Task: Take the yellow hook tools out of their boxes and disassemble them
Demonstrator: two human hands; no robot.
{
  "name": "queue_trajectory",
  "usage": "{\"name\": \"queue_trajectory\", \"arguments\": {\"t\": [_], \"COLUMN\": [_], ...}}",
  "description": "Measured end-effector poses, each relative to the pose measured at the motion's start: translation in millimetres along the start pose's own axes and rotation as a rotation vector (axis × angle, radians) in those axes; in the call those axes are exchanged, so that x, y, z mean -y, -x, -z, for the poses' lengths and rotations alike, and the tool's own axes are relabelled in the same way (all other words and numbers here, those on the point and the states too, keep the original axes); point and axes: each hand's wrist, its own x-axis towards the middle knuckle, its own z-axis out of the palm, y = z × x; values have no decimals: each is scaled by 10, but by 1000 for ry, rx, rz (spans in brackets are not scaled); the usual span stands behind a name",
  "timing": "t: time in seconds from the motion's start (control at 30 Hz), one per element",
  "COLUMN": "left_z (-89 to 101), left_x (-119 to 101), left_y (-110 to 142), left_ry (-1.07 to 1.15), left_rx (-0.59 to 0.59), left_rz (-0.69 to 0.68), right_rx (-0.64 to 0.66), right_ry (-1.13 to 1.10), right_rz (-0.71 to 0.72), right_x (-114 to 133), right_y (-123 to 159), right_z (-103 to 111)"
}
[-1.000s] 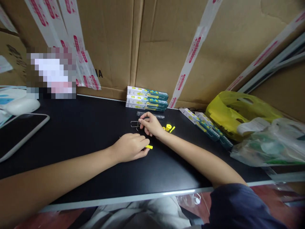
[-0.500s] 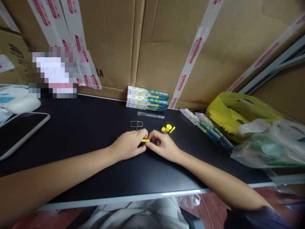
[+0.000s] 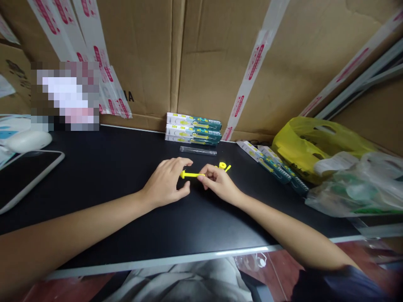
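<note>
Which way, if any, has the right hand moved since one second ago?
Yes: the right hand moved down and right in view, away from the clear tube.

Dim, soft light; glare along table edge (image 3: pixel 242 251); outer margins stretched, blurred.

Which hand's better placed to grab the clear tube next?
Left hand, probably: both are near the tube, but the left is open while the right hand pinches the yellow rod.

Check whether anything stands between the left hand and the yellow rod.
Nothing visible does: the left hand is open around the wide end of the yellow rod, and the right hand pinches the other. The clear tube lies farther back, out of the way.
</note>
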Motion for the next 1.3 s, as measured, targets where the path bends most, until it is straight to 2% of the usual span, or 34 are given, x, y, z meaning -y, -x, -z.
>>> {"name": "queue_trajectory", "arguments": {"t": [0.23, 0.53, 0.77, 1.07, 1.3], "left_z": [9, -8, -30, -40, -23], "left_x": [65, 61, 43, 75, 77], "left_y": [-24, -27, -14, -1, -2], "left_ry": [-23, -88, -141, -96, -16], "left_rx": [-33, 67, 112, 75, 81], "left_rz": [200, 62, -140, -157, -80], "right_rx": [-91, -133, -22, -17, -45], "right_ry": [-26, 230, 255, 194, 63], "right_rz": [19, 124, 185, 177, 151], "right_x": [42, -11, 14, 18, 93], "right_y": [-13, 31, 63, 58, 35], "right_z": [47, 65, -14, -12, 63]}}
